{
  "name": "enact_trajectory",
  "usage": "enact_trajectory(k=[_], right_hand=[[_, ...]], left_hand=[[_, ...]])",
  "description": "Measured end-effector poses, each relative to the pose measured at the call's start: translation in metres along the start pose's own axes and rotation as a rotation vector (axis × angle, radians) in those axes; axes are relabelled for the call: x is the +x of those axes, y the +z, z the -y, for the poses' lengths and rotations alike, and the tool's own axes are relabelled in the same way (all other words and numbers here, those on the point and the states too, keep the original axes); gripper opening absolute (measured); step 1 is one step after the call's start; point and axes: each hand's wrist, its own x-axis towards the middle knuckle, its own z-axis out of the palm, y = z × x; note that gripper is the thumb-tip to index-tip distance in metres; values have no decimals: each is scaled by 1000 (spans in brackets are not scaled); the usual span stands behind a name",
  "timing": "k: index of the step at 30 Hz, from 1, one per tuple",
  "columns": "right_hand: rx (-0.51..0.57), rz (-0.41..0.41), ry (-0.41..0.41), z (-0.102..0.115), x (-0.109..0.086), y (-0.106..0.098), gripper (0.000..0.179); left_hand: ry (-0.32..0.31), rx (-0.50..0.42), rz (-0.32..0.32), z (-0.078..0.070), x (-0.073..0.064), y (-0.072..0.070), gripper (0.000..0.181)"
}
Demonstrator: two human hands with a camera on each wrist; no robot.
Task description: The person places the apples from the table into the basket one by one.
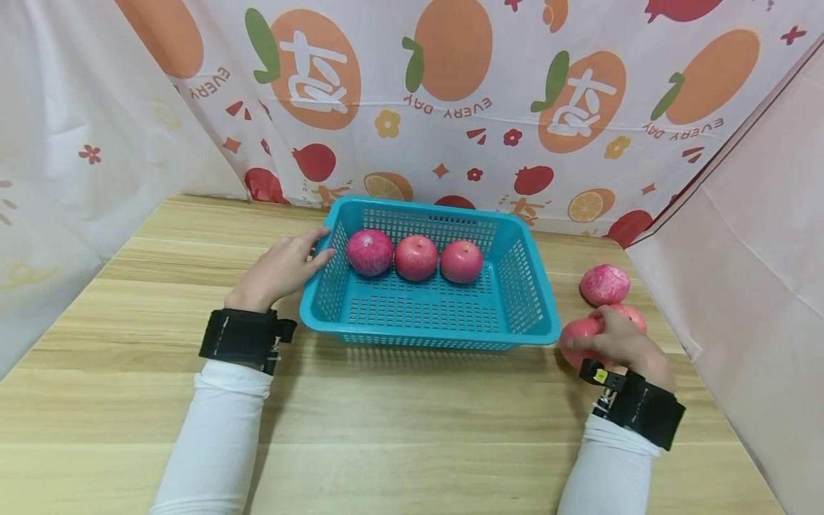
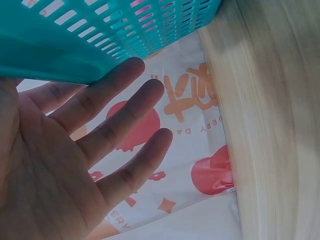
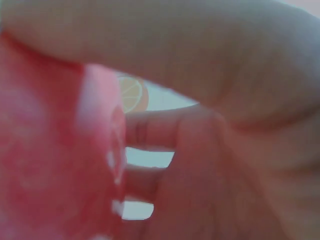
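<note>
My left hand point(image 1: 283, 265) rests at the left end of the blue basket point(image 1: 425, 337), its thumb and index finger over the rim. In the left wrist view its other fingers point(image 2: 122, 122) spread loosely beside the outer wall. My right hand point(image 1: 621, 340) grips a red apple point(image 1: 577, 343) by the basket's front right corner. That apple point(image 3: 50, 150) fills the left of the right wrist view, the thumb across it. Inside the basket, a darker magenta round fruit point(image 1: 370, 252) and two pinkish-red apples point(image 1: 415, 257) line up near the back.
Beyond my right hand are a mottled pink fruit point(image 1: 605, 285) and another red apple point(image 1: 634, 315), partly hidden by the hand. All stands on a wood-grain table point(image 1: 412, 429). A fruit-print cloth point(image 1: 399, 157) hangs behind, with pale cloth point(image 1: 759, 236) at the right.
</note>
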Motion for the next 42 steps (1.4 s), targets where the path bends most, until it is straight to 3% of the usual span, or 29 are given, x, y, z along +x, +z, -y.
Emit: enact_trajectory(k=[10,17,27,30,35,42], right_hand=[[66,-130,-28,5,-3,1,72],[152,-217,-37,7,-4,2,79],[125,-505,-58,11,-4,5,78],[121,-559,-53,12,-4,6,76],[107,-592,-57,12,-4,6,75],[119,-575,-83,18,-2,7,75]], left_hand=[[-17,9,3,-1,0,0,57],[-18,10,6,-2,0,0,58],[-30,-5,21,-2,0,0,58],[-31,-1,18,-2,0,0,58],[-34,-1,18,-3,0,1,59],[-23,-1,6,-1,-1,0,58]])
